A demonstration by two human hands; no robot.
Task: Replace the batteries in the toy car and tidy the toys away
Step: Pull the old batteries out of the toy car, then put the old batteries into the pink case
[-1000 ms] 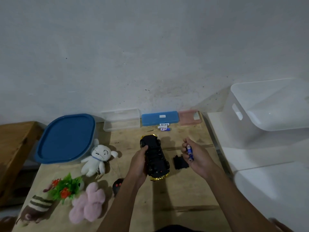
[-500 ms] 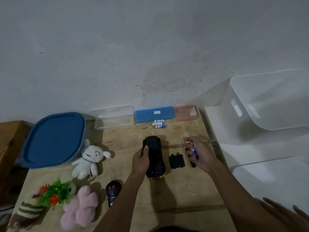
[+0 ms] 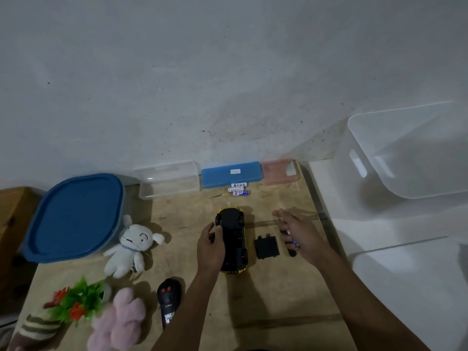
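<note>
The yellow toy car [image 3: 234,239] lies upside down on the wooden table [image 3: 266,300], black underside up. My left hand [image 3: 211,245] grips its left side. The black battery cover [image 3: 267,247] lies just right of the car. My right hand [image 3: 297,234] hovers beyond the cover with a blue-and-white battery [image 3: 291,236] pinched in its fingers, over a small dark object on the table. Three more batteries [image 3: 238,189] lie by the blue case [image 3: 231,174] at the back. A black remote control [image 3: 168,304] sits at the front left.
A white plush [image 3: 131,247], a pink plush [image 3: 120,323], a green plastic plant [image 3: 78,302] and a striped plush [image 3: 35,328] lie at the left. A blue-lidded tub [image 3: 73,216], a clear case [image 3: 168,179] and a pink case [image 3: 279,171] line the back. A large clear bin [image 3: 410,150] stands right.
The camera view has shifted slightly. My right hand has moved right and lower with the battery, its fingers spread wider. My left hand keeps hold of the car.
</note>
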